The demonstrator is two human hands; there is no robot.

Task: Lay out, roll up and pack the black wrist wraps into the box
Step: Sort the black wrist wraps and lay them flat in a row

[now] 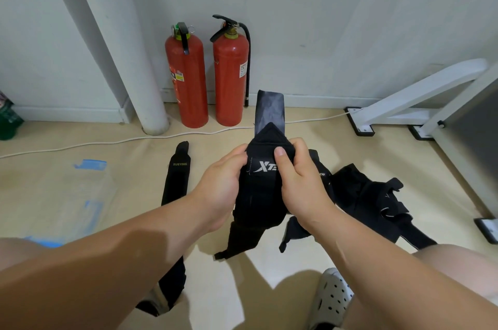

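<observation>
Black stretch webbing is the stuff of this job: light, limp and a little grippy, so it sags wherever it goes unsupported. Far left on the floor (134, 157) lies a clear plastic thing with blue trim (89, 168) (whether it is the box, I cannot tell). Beside it a laid-out wrap (176, 176) lies flat and straight, lettering up.

The left hand (221, 184) grips the left edge of the held wrap (262, 186), its fingers (237, 153) curled onto the cloth. This wrap is lifted above the floor. Its grey closure tab stands up stiffer than the rest, and its tail droops below.

The right hand (299, 181) pinches the right edge, thumb pressed on the front beside the white logo and the other digits hidden behind. A heap of wraps (377, 203) lies tangled on the floor at right.

For laying it flat, I judge that holding both ends taut would suit. For rolling, a start at the plain end would leave the tab to seal the roll.
</observation>
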